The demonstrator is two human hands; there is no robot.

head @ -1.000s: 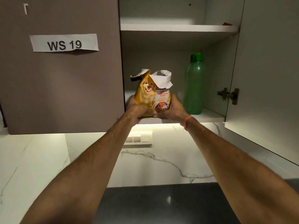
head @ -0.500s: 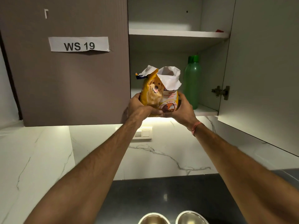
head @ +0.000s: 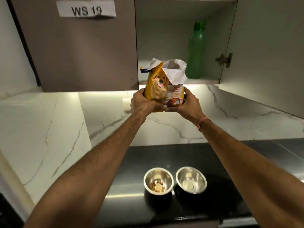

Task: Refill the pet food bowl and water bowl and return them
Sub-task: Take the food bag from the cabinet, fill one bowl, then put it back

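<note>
I hold a yellow pet food bag with a dog picture, its top torn open, upright in mid-air in front of the open cupboard. My left hand grips its lower left side and my right hand its lower right side. Below on the dark counter stand two steel bowls side by side. The left bowl has a few kibbles at its bottom. The right bowl looks bare inside.
A green water bottle stands on the lower shelf of the open cupboard. The cupboard's door hangs open at the right. A closed cupboard door labelled WS 19 is at the left. White marble wall lies behind the counter.
Both hands have drawn the bag out of the cupboard and downward toward me. My view has tilted down, so the two bowls on the counter are now fully visible.
</note>
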